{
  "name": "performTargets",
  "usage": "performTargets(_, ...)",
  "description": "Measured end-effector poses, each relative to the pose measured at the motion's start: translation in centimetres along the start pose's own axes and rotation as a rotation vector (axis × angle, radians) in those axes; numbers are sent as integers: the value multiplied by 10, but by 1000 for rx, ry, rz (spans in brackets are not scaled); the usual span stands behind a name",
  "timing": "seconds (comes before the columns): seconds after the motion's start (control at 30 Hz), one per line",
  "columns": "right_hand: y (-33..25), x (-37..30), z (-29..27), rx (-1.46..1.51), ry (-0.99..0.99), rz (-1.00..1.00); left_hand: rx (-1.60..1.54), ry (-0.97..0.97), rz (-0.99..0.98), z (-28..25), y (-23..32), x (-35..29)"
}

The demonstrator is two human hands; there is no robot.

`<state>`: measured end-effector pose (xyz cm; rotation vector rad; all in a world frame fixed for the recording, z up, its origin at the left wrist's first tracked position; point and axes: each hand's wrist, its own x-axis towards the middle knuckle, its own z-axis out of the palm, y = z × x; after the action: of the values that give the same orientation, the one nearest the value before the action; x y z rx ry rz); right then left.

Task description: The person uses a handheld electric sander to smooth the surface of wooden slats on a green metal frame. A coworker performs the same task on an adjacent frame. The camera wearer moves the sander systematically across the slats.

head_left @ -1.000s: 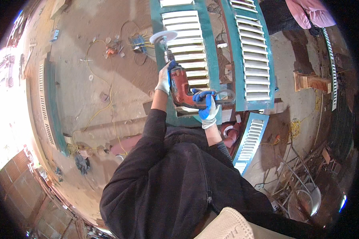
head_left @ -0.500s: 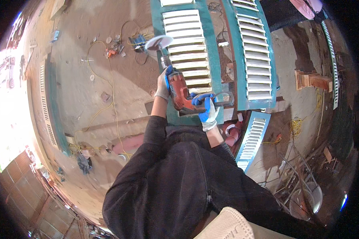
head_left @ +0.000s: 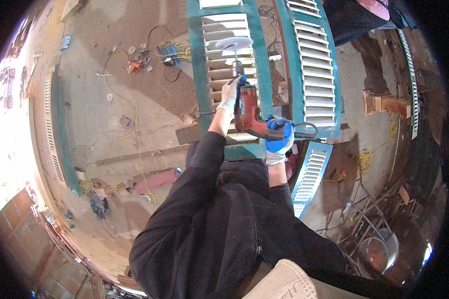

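Observation:
A red and black power drill (head_left: 247, 107) with a round sanding disc (head_left: 234, 44) in its chuck is held in both my gloved hands. My left hand (head_left: 229, 94) wraps round the front of the drill body behind the chuck. Round the rear handle, my right hand (head_left: 280, 137) is closed, with the cord looping out beside it. Under the drill lies a green louvered shutter (head_left: 198, 65) with pale slats. The disc is over the slats, slightly blurred; I cannot tell whether it touches them.
A second green shutter (head_left: 334, 74) lies to the right, and a smaller blue-edged one (head_left: 312, 174) below it. Another shutter (head_left: 67, 134) stands far left. Yellow cords (head_left: 136, 109) cross the dirt floor. Another person's dark clothing (head_left: 351, 22) shows at upper right. A wheelbarrow (head_left: 376, 251) stands lower right.
Both my hands have carried the drill to the right. Its disc has gone from the shutter's left edge to over the slats. The other person's clothing has shifted slightly.

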<state>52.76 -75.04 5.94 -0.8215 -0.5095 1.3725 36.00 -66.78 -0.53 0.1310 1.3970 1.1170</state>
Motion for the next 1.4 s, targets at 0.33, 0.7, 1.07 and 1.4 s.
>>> performTargets(0.33,-7,-1,-5,36,165,-65,74,-110,-46,27,-8,17)
performTargets(0.7,-5,-17,-7,-4,4,123,-319,-370,-303,-29,-14,-14)
performTargets(1.07,35,-26,4,220,114,199,13,-32,-21,-55,4,-8)
performTargets(1.4,36,-46,39,189,181,178,246,-268,95,-81,14,-7)
